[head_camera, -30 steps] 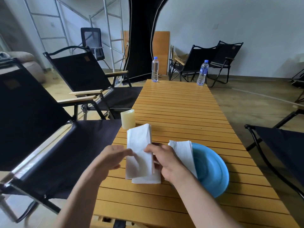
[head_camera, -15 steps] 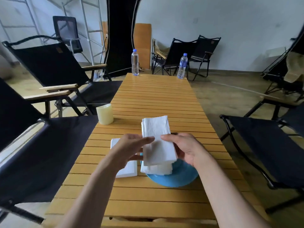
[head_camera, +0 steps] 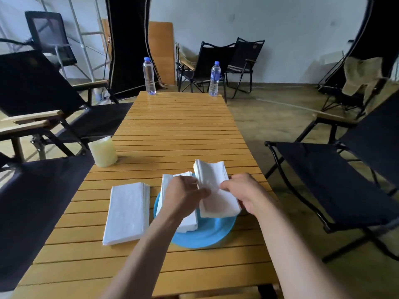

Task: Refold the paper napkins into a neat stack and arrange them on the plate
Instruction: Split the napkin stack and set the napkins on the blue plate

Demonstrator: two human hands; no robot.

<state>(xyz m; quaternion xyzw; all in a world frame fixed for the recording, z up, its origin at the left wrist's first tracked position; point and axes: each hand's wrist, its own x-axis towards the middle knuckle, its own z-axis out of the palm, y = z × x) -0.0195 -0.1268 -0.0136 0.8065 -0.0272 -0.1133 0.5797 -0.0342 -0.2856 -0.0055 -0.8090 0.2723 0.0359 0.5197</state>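
Head view: gripping a folded napkin bundle (head_camera: 216, 190) from both sides, with left hand (head_camera: 185, 195) at its left edge and right hand (head_camera: 244, 193) at its right, fingers (head_camera: 226, 187) curled onto the paper. Held tilted over the right half of the blue plate (head_camera: 205, 238). On the plate's left half, partly under the left wrist, a second napkin stack (head_camera: 190, 223). Just left of the plate, flat on the bench (head_camera: 179, 130), a third stack (head_camera: 127, 212). Farther back, a pale candle (head_camera: 103, 152).

- The slatted wooden desk (head_camera: 177, 137) carried five things.
- A stack of napkins (head_camera: 127, 212) lay flat near its left edge.
- A blue plate (head_camera: 205, 236) sat just beside that stack.
- A pale yellow candle (head_camera: 103, 151) stood upright at the left edge.
- A water bottle (head_camera: 149, 76) and a second water bottle (head_camera: 214, 79) stood at the far corners.
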